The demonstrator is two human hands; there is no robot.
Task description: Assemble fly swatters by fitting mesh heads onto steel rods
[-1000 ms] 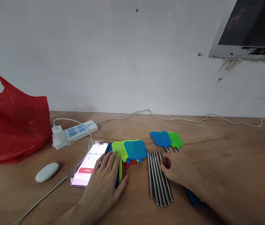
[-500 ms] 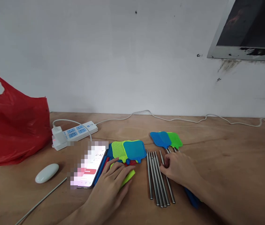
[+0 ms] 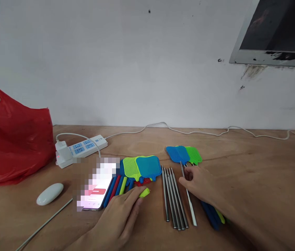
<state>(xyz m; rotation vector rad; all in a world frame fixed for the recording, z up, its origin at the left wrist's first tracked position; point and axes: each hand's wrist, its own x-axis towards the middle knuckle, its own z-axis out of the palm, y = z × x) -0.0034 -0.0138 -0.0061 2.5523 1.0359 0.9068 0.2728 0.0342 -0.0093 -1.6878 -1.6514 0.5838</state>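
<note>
My left hand (image 3: pixel 122 218) is closed round a lime-green plastic handle (image 3: pixel 144 192), lifting its tip off the wooden table (image 3: pixel 254 174). Just beyond lies a pile of green and blue swatter heads (image 3: pixel 143 167) with several coloured handles (image 3: pixel 116 188) beside it. My right hand (image 3: pixel 202 186) pinches one metal rod (image 3: pixel 188 198), pulled a little right of the bundle of metal rods (image 3: pixel 172 197). Beyond that hand lie a blue and a green swatter head (image 3: pixel 184 155); blue and green handles (image 3: pixel 212 216) show under my wrist.
A phone with a lit screen (image 3: pixel 96 188) lies left of the handles. Farther left are a white oval mouse (image 3: pixel 50 194), a thin rod (image 3: pixel 43 226), a power strip (image 3: pixel 80 148) and a red plastic bag (image 3: pixel 11 143). A white cable (image 3: pixel 202 132) runs along the wall.
My left hand has drawn back from the swatter pile, pulling the lime handle out and uncovering the other handles. My right hand has slid one rod away from the bundle.
</note>
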